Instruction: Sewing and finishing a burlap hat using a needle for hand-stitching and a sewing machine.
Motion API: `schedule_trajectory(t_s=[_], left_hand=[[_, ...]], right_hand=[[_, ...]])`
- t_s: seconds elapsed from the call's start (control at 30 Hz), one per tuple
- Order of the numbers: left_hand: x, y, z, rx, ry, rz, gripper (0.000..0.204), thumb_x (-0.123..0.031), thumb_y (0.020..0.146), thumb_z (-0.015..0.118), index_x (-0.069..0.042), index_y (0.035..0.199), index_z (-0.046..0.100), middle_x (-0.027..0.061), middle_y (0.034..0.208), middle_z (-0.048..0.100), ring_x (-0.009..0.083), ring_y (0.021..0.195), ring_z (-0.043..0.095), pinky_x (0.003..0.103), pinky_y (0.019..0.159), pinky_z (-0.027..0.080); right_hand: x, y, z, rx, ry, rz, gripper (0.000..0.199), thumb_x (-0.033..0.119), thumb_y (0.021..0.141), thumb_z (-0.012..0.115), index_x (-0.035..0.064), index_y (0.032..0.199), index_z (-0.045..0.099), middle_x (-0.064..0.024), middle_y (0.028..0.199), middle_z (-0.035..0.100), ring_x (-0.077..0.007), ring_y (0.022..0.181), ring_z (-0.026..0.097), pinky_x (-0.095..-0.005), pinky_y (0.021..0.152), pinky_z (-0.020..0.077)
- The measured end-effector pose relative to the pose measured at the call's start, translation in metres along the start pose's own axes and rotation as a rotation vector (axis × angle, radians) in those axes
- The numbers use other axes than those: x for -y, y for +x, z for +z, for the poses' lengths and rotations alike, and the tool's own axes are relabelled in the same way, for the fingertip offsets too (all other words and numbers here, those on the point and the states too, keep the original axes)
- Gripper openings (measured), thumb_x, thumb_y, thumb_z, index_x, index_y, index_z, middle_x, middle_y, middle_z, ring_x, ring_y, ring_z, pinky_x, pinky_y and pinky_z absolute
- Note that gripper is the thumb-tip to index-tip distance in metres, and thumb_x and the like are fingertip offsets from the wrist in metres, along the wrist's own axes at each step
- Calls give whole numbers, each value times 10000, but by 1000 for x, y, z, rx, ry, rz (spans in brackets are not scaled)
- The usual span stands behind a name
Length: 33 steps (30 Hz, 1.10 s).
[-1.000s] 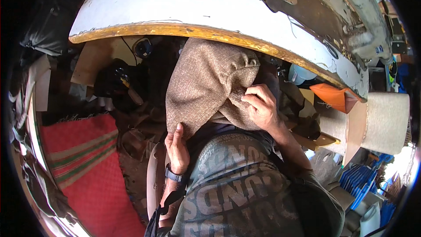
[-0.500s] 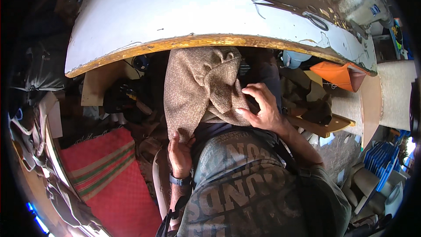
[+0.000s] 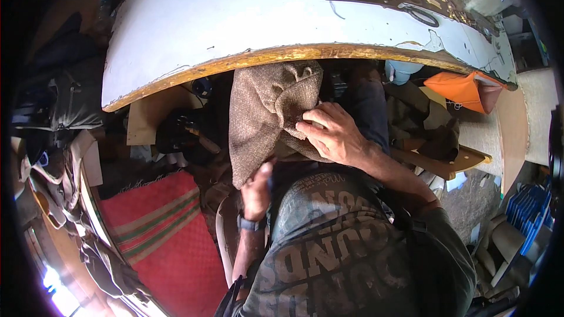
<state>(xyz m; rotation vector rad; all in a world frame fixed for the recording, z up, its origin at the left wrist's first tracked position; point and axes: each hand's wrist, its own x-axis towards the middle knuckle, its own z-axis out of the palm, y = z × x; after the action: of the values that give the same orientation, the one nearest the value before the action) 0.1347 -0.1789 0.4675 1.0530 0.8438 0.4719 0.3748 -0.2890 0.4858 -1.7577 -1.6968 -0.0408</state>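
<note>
A coarse brown woven cloth point(image 3: 255, 114) lies bunched over my lap, its far end passing under the table edge. My right hand point(image 3: 336, 135) is on the cloth's right side, thumb and fingers closed on a raised fold. At the lower left corner of the cloth is my left hand point(image 3: 256, 195), wearing a dark wristwatch point(image 3: 248, 223). It is smeared by motion, and I cannot tell whether its fingers grip the cloth.
A white table point(image 3: 194, 23) with a worn wooden edge spans the top, scissors point(image 3: 422, 16) lying on its right part. An orange pouch point(image 3: 461, 90) hangs below at the right. A red striped mat point(image 3: 170, 252) lies at left, and blue slatted plastic point(image 3: 529, 208) stands far right.
My right hand has moved left onto the cloth, and its parted fingers have closed on a fold. My left hand has shifted slightly at the cloth's corner. The whole view has turned a little.
</note>
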Motion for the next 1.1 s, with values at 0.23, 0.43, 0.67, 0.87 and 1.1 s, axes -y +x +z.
schedule_trajectory(t_s=[0.23,0.43,0.67,0.87,1.1], left_hand=[[-11,49,58,48,-203,-47,381,-265,1100,437,-5,1321,606,110,1332,625,215,1186,606,408,970,511],[-8,50,48,-10,-153,24,364,-245,1083,486,3,1320,605,112,1312,636,224,1169,610,396,960,519],[-34,37,44,51,391,148,285,-184,1005,645,17,1205,673,116,1093,720,214,991,679,333,892,533],[-44,61,13,-433,999,1231,575,-133,639,937,-122,1122,627,103,1128,608,311,1054,551,472,925,412],[-105,78,43,12,1215,1101,355,-11,744,753,-79,1091,723,66,991,685,267,1007,651,404,905,489]], right_hand=[[4,-3,3,-41,93,-22,276,61,804,734,77,1074,676,-65,1069,592,-260,980,576,-429,862,494],[1,-2,-1,-56,98,11,247,17,771,739,34,1013,692,-86,1011,619,-283,932,608,-420,802,498],[-3,26,-15,-158,420,196,104,-15,909,640,-9,1013,635,-124,971,612,-311,897,618,-420,756,515],[-1,58,-21,-93,549,236,123,-9,998,541,-27,1101,607,-130,997,619,-221,853,616,-320,757,508],[14,85,-35,19,759,340,122,18,1012,520,-4,1112,586,-92,923,568,-179,835,557,-304,789,472]])
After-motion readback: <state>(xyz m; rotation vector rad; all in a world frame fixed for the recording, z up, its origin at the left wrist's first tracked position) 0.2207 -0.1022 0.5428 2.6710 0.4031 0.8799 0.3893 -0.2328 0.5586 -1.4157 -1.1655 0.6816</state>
